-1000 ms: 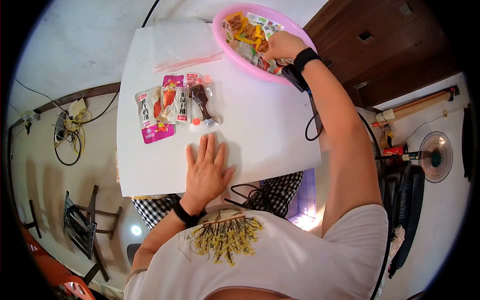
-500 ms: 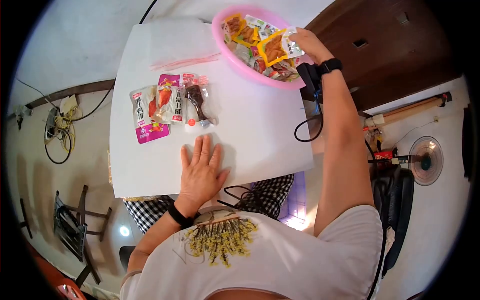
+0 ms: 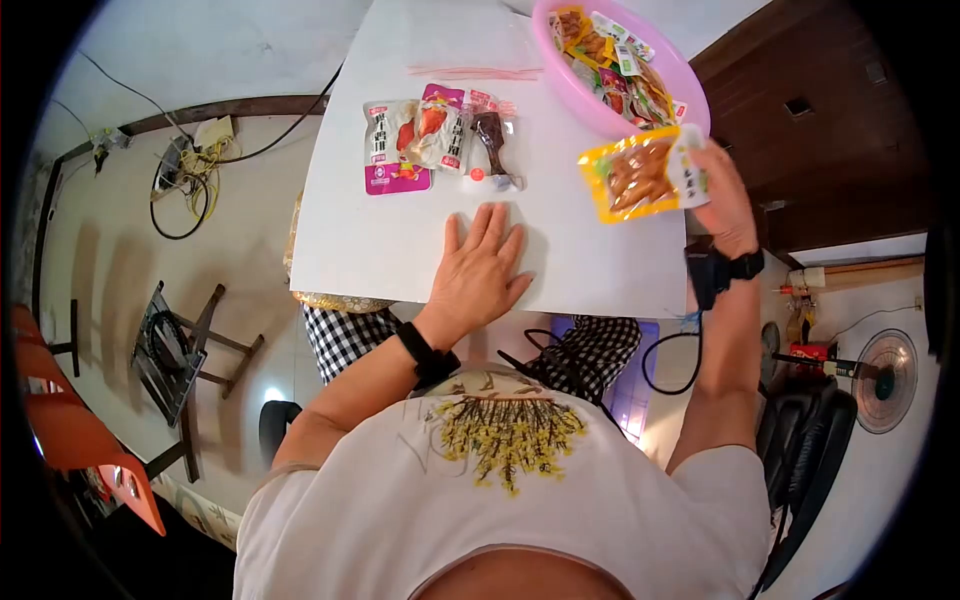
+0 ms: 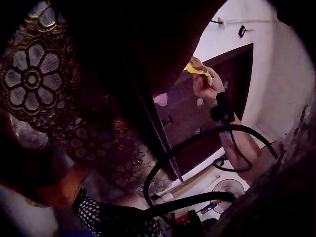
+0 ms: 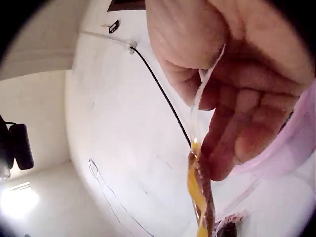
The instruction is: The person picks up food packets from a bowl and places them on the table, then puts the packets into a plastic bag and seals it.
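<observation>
starting from the left, we find at least three packets (image 3: 392, 145) in a loose, partly overlapping cluster on the table (image 3: 580, 265), the rightmost holding something dark and drumstick-shaped; we would count these as laid out. just in front of them the left hand (image 3: 478, 268) rests on the table, its fingers a little spread, holding nothing. farther right, the yellow-edged packet (image 3: 640, 175) is off the pile but, we judge, not yet set down: it is over the right part of the table, near the basin. the right hand (image 3: 727, 198) has its grip on the pale end, pinching it between thumb and fingers. behind that, the pink basin (image 3: 688, 80) holds many more packets (image 3: 598, 48), so by our reckoning most of the sorting-out is left.

around us, left to right: an orange chair (image 3: 85, 430), a folded-looking dark frame (image 3: 160, 350) on the floor, then pink lines (image 3: 475, 73) at the table's far side, perhaps a clear bag's edge. a black cable (image 3: 648, 365) loops below the right wrist and could snag; a fan (image 3: 886, 380) is well apart. we see nothing blocking the bare table between cluster and held packet. the left wrist view is too dark to add much.
</observation>
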The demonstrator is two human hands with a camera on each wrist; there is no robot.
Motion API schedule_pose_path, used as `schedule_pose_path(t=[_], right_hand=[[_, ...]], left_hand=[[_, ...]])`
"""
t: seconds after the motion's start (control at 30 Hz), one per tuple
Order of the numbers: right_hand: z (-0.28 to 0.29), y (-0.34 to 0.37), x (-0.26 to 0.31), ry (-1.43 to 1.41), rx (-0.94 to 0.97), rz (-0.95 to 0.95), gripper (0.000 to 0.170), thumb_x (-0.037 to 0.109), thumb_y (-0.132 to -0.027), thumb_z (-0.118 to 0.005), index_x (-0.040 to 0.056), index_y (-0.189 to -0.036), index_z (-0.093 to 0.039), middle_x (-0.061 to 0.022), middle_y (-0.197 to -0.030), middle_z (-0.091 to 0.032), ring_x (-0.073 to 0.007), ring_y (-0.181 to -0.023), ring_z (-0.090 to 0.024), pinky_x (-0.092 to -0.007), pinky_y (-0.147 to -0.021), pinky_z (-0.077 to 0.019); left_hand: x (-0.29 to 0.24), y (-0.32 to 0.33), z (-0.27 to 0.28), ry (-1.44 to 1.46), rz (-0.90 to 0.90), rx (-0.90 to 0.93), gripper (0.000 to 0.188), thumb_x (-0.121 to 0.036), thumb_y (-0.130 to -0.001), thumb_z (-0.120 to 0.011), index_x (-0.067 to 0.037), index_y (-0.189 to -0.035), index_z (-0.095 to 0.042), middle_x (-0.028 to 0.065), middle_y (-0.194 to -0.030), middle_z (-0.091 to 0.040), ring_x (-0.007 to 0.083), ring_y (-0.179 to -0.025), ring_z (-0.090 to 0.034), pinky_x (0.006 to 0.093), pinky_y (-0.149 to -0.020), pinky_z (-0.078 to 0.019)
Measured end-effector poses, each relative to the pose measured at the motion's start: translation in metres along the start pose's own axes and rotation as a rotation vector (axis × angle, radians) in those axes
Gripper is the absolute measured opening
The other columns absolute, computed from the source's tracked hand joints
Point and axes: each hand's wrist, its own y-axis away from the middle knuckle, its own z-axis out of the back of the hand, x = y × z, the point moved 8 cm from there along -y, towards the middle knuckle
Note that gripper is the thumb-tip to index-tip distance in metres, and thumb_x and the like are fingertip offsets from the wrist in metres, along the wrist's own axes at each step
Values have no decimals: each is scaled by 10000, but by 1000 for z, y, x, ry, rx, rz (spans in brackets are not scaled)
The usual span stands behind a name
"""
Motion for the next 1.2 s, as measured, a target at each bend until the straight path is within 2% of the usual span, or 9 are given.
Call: schedule_pose_path(t=[0.13, 0.2, 0.27, 0.3, 0.33, 0.73, 0.83, 0.97, 1.2], right_hand=[[-23, 17, -42, -68, 65, -84, 302, 158, -902, -577, 33, -1176, -580, -56, -1074, -641, -162, -932, -643, -280, -817, -521], [18, 5, -91, 297, 18, 123, 290, 169, -913, -564, 44, -1175, -575, -61, -1083, -639, -177, -935, -644, -306, -814, -526], [18, 19, -95, 60, -33, -4, 278, 184, -925, -548, 59, -1173, -566, -60, -1084, -639, -191, -939, -645, -346, -805, -534], [-19, 36, -92, -375, -41, -222, 271, 192, -932, -537, 70, -1173, -560, -57, -1080, -641, -198, -940, -646, -373, -797, -538], [-16, 35, -99, -403, -20, -210, 266, 196, -935, -529, 82, -1174, -551, -53, -1088, -640, -202, -955, -645, -404, -765, -544], [24, 36, -2, -382, -213, 41, 248, 177, -926, -532, 84, -1153, -565, -55, -1083, -645, -195, -934, -647, -347, -665, -543], [40, 21, 17, -380, -143, 83, 293, 189, -955, -527, 44, -1209, -520, -78, -1122, -636, -201, -1006, -639, -322, -757, -570], [57, -9, 28, -367, -231, 132, 285, 182, -964, -519, 19, -1197, -515, -97, -1097, -635, -195, -962, -647, -317, -718, -581], [114, -89, 38, -407, -335, 232, 336, 175, -993, -436, -30, -1260, -452, -163, -1241, -549, -262, -1125, -556, -390, -941, -498]], left_hand=[[-1, -1, 0, -6, -7, 9, 570, -405, -870, -570, -46, -1308, -499, 229, -1456, -348, 368, -1379, -283, 593, -1084, -191], [1, 1, -1, 8, 8, 7, 577, -402, -859, -583, -52, -1309, -497, 226, -1455, -349, 368, -1380, -281, 593, -1084, -188], [-1, -1, -1, 19, 3, 7, 585, -398, -846, -596, -56, -1310, -496, 225, -1454, -350, 368, -1379, -280, 594, -1084, -186], [-2, -1, 1, 17, 3, 10, 589, -395, -839, -603, -58, -1310, -495, 225, -1452, -352, 369, -1378, -281, 594, -1084, -186], [-3, -2, 2, 11, 6, 16, 593, -391, -832, -609, -59, -1310, -494, 224, -1451, -354, 369, -1376, -282, 595, -1084, -185], [-8, -7, 7, -9, 4, 57, 591, -360, -820, -627, -41, -1300, -499, 234, -1445, -349, 369, -1377, -273, 594, -1080, -191], [-8, -8, 5, -10, 6, 58, 593, -361, -822, -626, -39, -1303, -497, 235, -1448, -345, 368, -1379, -271, 595, -1080, -189], [-6, -6, 2, -16, 1, 54, 598, -368, -830, -619, -42, -1314, -489, 237, -1459, -331, 368, -1387, -259, 598, -1085, -177], [-6, -9, 2, 7, 25, 97, 601, -373, -832, -618, -40, -1315, -485, 238, -1469, -318, 373, -1392, -252, 601, -1088, -167]])
